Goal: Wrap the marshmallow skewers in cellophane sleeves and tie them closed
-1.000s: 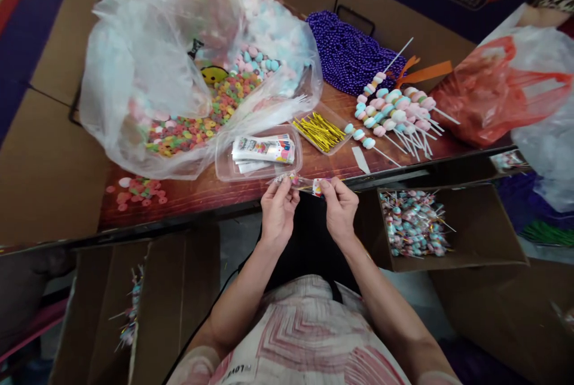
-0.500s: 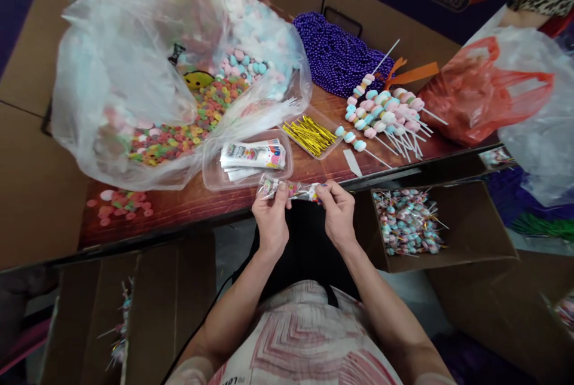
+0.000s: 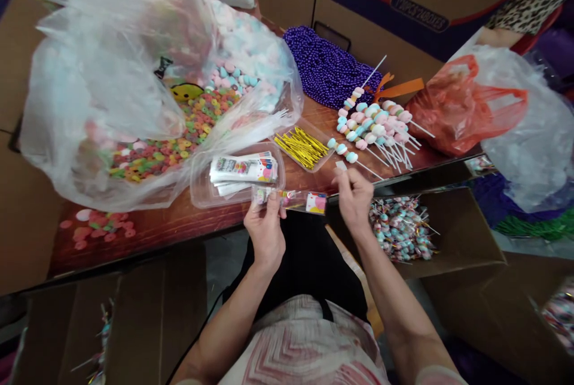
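My left hand [image 3: 265,226] pinches a clear plastic wrapper [image 3: 293,201] with colourful print, held flat at the table's front edge. My right hand [image 3: 355,198] is closed, its thumb and fingertips on a small white strip [image 3: 341,165] lying by the table edge. Most of that strip is covered by the fingers. Behind the wrapper stands a clear tub [image 3: 196,177] with a stack of printed wrappers [image 3: 242,168]. Beside it, gold twist ties [image 3: 302,147] fill a shallow clear tray. Marshmallow candy skewers [image 3: 374,122] are piled beyond my right hand.
A large plastic bag [image 3: 103,74] of gummy rings and marshmallows covers the left side. Loose gummies [image 3: 103,226] lie at front left. Purple beads [image 3: 323,65] and a red bag [image 3: 466,104] are behind. Below right, a carton [image 3: 470,241] holds wrapped skewers. Another person's forearm [image 3: 500,36] shows.
My right hand has let go of the wrapper's right end and moved right to the white strip. The left hand keeps the wrapper. The view has shifted slightly.
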`<act>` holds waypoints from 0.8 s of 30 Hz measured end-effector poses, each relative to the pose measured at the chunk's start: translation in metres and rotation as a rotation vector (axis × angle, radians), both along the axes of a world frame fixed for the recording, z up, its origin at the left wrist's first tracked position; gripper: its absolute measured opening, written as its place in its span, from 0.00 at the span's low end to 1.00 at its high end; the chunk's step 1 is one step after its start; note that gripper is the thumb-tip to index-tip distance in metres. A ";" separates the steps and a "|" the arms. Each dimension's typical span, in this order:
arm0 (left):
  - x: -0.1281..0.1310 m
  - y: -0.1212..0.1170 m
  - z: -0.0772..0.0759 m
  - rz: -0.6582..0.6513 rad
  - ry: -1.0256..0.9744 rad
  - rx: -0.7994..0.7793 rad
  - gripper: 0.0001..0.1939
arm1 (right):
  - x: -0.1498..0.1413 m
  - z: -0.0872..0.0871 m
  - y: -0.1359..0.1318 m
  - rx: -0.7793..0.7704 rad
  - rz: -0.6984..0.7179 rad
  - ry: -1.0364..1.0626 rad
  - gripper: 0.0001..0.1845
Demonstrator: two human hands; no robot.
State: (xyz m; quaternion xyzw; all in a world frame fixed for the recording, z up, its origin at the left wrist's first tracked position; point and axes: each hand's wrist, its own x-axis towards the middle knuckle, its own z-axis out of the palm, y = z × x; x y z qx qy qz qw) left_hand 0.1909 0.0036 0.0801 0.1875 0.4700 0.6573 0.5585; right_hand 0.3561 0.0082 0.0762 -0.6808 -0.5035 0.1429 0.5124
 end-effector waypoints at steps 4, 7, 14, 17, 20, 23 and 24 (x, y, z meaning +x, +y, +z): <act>-0.010 0.011 0.006 0.062 -0.072 -0.080 0.22 | 0.055 -0.003 0.029 -0.140 -0.283 -0.456 0.08; -0.017 0.017 0.008 0.074 -0.119 -0.132 0.23 | 0.082 -0.005 0.043 -0.368 -0.357 -0.657 0.10; -0.025 0.023 0.008 0.078 -0.190 -0.207 0.26 | 0.093 -0.017 0.051 -0.438 -0.307 -0.711 0.11; -0.030 0.024 0.007 0.062 -0.199 -0.208 0.26 | 0.096 -0.026 0.046 -0.226 -0.326 -0.586 0.10; -0.034 0.025 0.007 0.071 -0.210 -0.213 0.26 | 0.089 -0.025 0.032 -0.003 -0.297 -0.404 0.07; -0.036 0.026 0.007 0.083 -0.224 -0.209 0.28 | 0.066 -0.013 0.006 0.114 -0.226 -0.251 0.06; -0.036 0.026 0.007 0.087 -0.226 -0.203 0.28 | 0.055 -0.007 -0.005 0.130 -0.183 -0.219 0.06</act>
